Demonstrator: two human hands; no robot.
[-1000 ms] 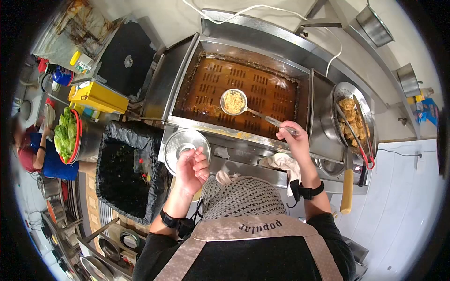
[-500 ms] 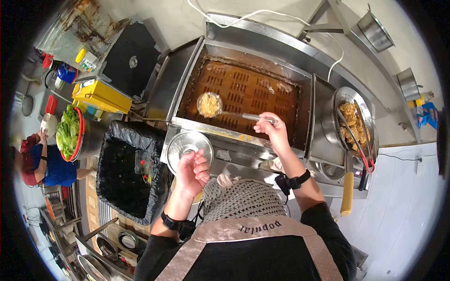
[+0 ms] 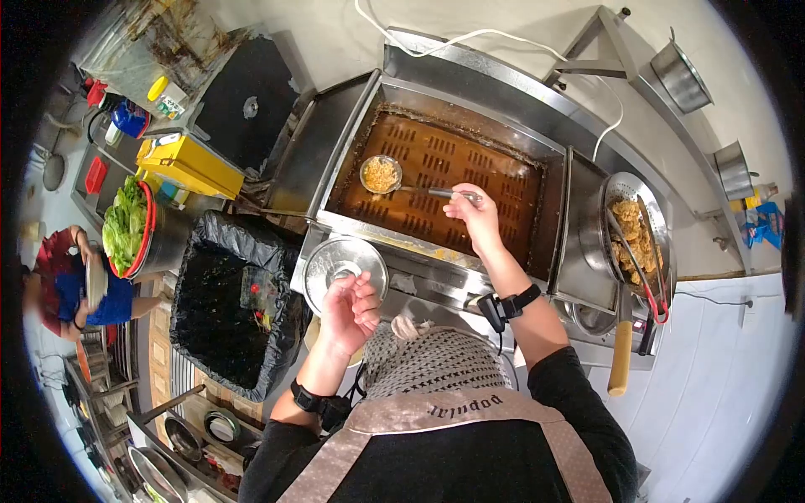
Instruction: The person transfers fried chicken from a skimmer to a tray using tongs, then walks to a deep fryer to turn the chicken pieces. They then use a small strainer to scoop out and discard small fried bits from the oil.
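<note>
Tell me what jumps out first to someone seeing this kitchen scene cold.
The big steel fryer vat of brown oil fills the middle, and the right hand holds a long skimmer loaded with golden crumbs above it. To the right, a colander of fried pieces sits beside the vat. On the left, a black-lined bin stands below a red-rimmed bowl of green lettuce, near the raised left hand.

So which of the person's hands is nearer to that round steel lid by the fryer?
Left. The left hand hovers just below the steel lid, almost at its rim. The right hand is off to the lid's right, over the fryer's oil, holding the skimmer handle.
</note>
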